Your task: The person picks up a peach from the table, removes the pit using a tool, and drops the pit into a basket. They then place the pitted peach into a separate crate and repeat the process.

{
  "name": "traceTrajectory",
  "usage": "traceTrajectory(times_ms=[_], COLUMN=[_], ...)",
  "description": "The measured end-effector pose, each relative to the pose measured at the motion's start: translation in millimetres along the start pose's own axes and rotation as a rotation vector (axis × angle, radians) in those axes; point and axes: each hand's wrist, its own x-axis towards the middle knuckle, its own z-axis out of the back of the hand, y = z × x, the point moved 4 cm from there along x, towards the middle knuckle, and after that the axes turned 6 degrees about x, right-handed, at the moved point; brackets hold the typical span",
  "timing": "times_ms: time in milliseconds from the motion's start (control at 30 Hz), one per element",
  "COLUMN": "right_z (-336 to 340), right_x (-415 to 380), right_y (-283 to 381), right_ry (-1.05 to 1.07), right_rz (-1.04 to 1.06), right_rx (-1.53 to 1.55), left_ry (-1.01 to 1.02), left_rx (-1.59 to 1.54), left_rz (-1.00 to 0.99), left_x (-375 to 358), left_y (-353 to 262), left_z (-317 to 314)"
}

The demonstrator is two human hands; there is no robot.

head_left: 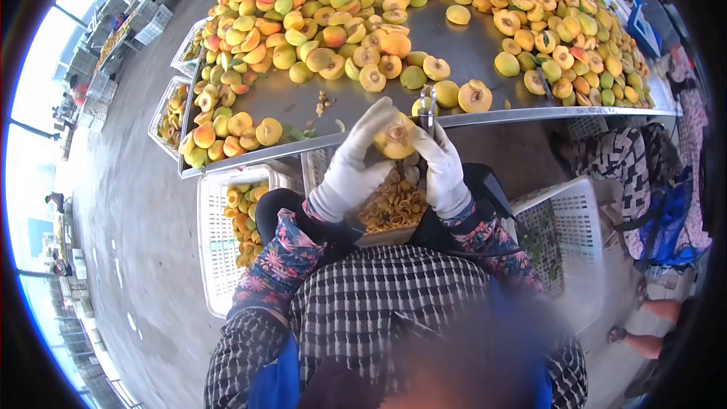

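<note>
My left hand [350, 169], in a white glove, grips a yellow peach half [395, 138] just in front of the metal table's edge. The peach's cut side faces up, with a brownish centre. My right hand [443, 172], also gloved in white, closes around a metal pitting tool [428, 104] with a looped head that points up past the table edge. Its fingers are close to the right side of the peach; whether they touch it is hard to tell. Beneath both hands, brown peach pits and scraps [390, 206] fill a container between my knees.
Heaps of halved peaches [318, 7] cover much of the metal table [450, 44]. A white crate [216, 257] with peach halves stands at my left, another white crate [579, 235] at my right. A person [632, 167] sits farther right.
</note>
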Motion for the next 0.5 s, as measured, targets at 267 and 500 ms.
traceTrajectory(times_ms=[267, 500], right_z=[-3, -14], right_x=[16, -17], right_y=[-22, -6], right_ry=[0.237, 0.282], right_rz=[0.398, 0.512], right_rx=[-0.62, -1.007], left_ry=[-0.323, -0.544], left_rx=[-0.943, -0.906], left_rz=[0.452, 0.477], left_x=[-6, -8], left_y=[42, 36], left_z=[6, 14])
